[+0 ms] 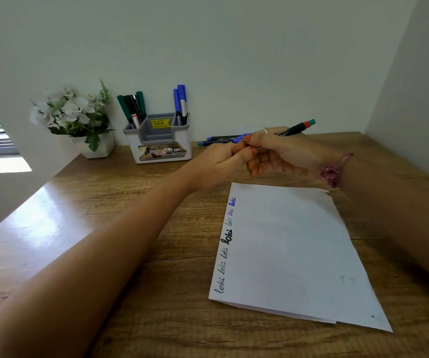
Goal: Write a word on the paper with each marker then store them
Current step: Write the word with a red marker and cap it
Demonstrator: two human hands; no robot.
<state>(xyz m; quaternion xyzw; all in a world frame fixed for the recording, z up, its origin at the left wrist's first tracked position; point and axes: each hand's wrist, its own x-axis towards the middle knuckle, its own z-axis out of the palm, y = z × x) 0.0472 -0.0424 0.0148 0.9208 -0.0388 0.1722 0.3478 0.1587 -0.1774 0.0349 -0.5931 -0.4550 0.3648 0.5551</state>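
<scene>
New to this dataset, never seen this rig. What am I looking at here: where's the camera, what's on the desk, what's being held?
There is no robot: one wide-angle camera sits on a person's head and looks down at their two bare hands. The right hand grips a black marker with a red and green end. The left hand meets it at the marker's near end, fingers curled there; whether it is pulling a cap is hidden. On the wooden desk lies a white paper with "loki" written several times along its left edge. Behind stand a marker holder with green, black and blue markers, a flower pot, and loose markers lying flat.
</scene>
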